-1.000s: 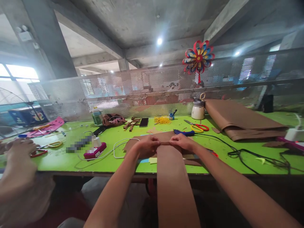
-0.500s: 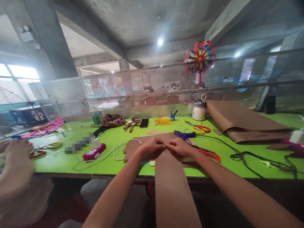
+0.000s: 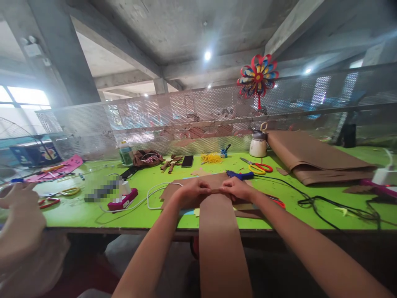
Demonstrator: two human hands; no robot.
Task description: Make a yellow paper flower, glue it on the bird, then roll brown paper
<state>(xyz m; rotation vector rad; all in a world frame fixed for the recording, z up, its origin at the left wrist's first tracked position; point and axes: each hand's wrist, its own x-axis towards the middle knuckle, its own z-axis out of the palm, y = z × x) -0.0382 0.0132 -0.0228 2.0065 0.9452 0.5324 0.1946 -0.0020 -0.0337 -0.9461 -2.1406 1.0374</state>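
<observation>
We judge the brown strip (image 3: 221,240), running past the near edge of the bench (image 3: 77,215), light, bendable and easily creased, best held at its far end, where our left hand (image 3: 192,191) and right hand (image 3: 238,187) pinch it closed.

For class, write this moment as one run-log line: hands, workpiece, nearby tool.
left hand: pinching brown strip, far end; right hand: pinching same end; brown strip: extends past green table edge; blue glue gun: beyond right hand
</observation>
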